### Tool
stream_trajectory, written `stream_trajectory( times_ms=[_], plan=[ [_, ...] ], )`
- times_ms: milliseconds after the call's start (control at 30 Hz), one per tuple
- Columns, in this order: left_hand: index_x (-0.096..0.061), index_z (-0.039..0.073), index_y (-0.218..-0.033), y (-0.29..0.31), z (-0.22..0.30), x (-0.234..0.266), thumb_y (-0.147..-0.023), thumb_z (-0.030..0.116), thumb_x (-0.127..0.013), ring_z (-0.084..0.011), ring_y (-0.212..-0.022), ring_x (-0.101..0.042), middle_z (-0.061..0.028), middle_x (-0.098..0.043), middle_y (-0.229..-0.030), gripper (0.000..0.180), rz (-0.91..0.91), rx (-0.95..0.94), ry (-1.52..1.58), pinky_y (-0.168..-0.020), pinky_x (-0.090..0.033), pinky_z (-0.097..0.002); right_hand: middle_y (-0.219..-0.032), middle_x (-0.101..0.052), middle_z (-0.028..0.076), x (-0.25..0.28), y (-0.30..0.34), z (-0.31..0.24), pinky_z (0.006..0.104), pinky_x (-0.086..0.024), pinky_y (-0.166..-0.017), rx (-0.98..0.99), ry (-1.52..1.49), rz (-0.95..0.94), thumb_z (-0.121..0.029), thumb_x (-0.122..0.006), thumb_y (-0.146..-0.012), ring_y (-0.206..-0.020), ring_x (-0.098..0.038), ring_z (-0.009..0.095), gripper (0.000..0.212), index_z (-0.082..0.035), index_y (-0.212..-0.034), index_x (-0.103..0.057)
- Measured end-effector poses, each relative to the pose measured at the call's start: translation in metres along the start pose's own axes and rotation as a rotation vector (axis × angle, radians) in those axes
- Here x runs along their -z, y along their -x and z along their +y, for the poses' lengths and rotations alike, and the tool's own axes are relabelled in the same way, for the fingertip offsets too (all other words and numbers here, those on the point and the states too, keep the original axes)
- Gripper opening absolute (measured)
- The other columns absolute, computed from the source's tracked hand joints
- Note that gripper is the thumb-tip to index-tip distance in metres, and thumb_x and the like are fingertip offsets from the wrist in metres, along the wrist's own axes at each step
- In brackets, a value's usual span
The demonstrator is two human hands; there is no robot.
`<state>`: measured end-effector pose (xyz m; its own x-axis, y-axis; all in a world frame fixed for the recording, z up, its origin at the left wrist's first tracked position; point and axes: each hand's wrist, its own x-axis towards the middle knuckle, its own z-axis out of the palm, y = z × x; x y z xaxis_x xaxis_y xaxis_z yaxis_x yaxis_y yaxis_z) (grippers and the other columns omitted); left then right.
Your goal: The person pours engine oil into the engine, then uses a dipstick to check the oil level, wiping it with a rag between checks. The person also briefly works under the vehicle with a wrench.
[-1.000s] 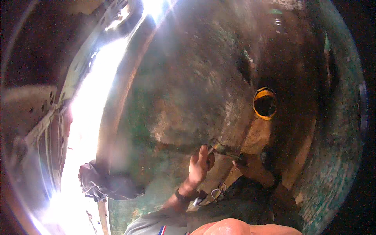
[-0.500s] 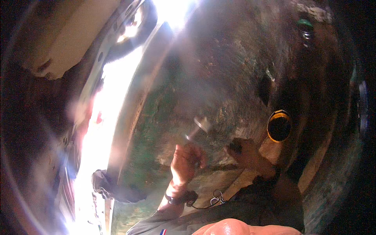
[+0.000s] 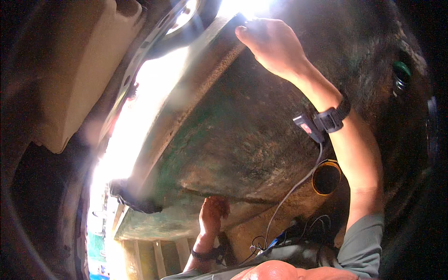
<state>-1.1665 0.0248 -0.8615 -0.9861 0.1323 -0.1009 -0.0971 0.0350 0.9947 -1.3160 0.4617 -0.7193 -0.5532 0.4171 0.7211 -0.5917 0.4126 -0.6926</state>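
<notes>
My right hand [image 3: 275, 46] reaches to the far end of a worn, green-brown stained surface [image 3: 224, 135]. Its fingers are curled into a fist beside the surface's bright far corner; glare and the hand itself hide what is in it, if anything. Lower down, my left hand [image 3: 213, 215] rests close above the near part of the same surface, fingers bent inward and in shade. I cannot make out what it holds. A raised brown strip [image 3: 186, 109] runs along the surface's left edge. On my right wrist is a black strap with a small dark device [image 3: 308, 128] and a grey cable.
To the right of the surface's middle stands a yellow-rimmed dark round opening [image 3: 326, 178]. A green-topped object [image 3: 401, 71] is at the far right. Crumpled dark material [image 3: 135, 198] hangs at the left edge, near pale slats [image 3: 158, 256]. A beige panel [image 3: 84, 70] fills the upper left.
My right hand has moved from the near right of the surface up to its far corner. My left hand is slightly lower, and the shiny metal piece beyond it no longer shows.
</notes>
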Motion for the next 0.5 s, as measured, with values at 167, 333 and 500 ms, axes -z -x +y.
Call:
stream_trajectory(
  times_ms=[167,333,500],
  plan=[
    [-0.063,0.006,-0.115,0.026,0.0,-0.014,-0.107,0.052,-0.039,-0.0196,-0.08,-0.062,-0.0096,-0.068,-0.099,0.053,0.142,0.085,0.01,-0.066,-0.046,-0.0312,-0.077,-0.066,0.029,-0.021,-0.025,0.006,0.0495,-0.056,-0.075,0.091,0.062,-0.029,-0.036,-0.06,-0.093,-0.083,-0.07,0.043,0.041,0.002,-0.083,-0.07],
    [-0.063,0.004,-0.118,0.046,-0.01,0.001,-0.107,0.052,-0.042,-0.0196,-0.091,-0.065,-0.0091,-0.067,-0.106,0.053,0.228,0.112,0.067,-0.072,-0.047,-0.0306,-0.076,-0.066,0.027,-0.037,-0.047,0.027,0.0498,-0.056,-0.072,0.23,0.037,-0.055,-0.034,-0.06,-0.095,-0.079,-0.069,0.044,0.038,0.0,-0.082,-0.071],
    [-0.063,0.003,-0.117,0.054,-0.006,-0.013,-0.107,0.052,-0.042,-0.021,-0.093,-0.066,-0.0098,-0.066,-0.11,0.054,0.266,0.074,0.014,-0.075,-0.049,-0.0316,-0.073,-0.061,0.016,-0.031,-0.079,0.026,0.0439,-0.047,-0.061,0.166,-0.022,-0.194,-0.026,-0.061,-0.098,-0.064,-0.057,0.03,0.026,-0.001,-0.093,-0.066]
  ],
)
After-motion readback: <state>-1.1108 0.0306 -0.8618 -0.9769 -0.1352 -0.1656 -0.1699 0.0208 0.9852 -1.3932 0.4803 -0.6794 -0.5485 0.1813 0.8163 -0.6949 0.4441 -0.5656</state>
